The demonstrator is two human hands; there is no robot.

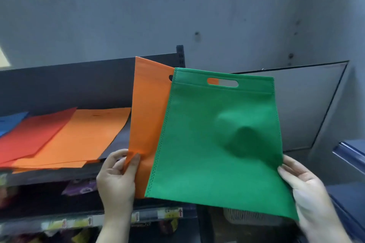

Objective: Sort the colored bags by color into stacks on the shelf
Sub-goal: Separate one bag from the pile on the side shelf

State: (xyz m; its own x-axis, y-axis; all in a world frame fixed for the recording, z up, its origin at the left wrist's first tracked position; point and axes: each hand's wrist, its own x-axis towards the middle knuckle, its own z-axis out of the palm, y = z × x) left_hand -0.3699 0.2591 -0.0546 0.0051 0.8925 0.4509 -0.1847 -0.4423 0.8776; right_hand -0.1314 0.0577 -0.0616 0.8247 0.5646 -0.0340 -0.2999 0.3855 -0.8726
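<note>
Left hand (pixel 116 175) pinches a flat orange fabric bag (pixel 148 116); right hand (pixel 304 181) grips a green fabric bag (pixel 217 144) overlapping it, near the dark shelf (pixel 59 85). The overlapping bags risk snagging when separated.

Left hand (pixel 116 175) and right hand (pixel 304 185) bare, no sleeves visible.

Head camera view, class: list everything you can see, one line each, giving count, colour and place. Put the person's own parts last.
green bag: one, green, held up in front, right of centre
held orange bag: one, orange, behind the green bag, to its left
orange stack: one, orange, flat on the shelf
red stack: one, red, left of the orange stack
blue bag: one, blue, far left edge
shelf: one, dark, left half
left hand: pinches the held orange bag's corner
right hand: holds the green bag's right edge
</note>
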